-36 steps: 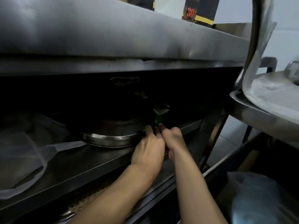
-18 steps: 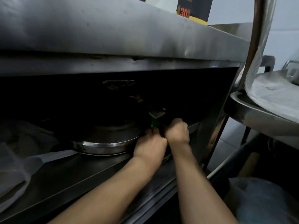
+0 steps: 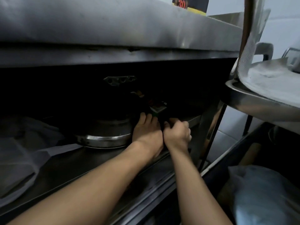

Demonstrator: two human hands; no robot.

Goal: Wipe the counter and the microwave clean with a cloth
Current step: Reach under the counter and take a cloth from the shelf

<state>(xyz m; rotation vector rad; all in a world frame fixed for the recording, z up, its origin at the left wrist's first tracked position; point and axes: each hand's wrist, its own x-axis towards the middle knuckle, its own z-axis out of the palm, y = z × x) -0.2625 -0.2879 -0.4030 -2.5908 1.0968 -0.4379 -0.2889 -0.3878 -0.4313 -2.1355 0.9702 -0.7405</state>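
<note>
Now: left hand fingers straight, lying forward on the lower shelf just beside the steel pot, probably bracing. Right hand fingers curled tight; round what, cannot tell, too dark. Both reach under the counter, presumably fetching. No cloth discernible.

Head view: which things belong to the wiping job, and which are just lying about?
Job: grey steel counter top; left hand; right hand; no cloth visible.
Lying about: round steel pot; clear plastic sheet; large steel basin; blue plastic bag.
</note>
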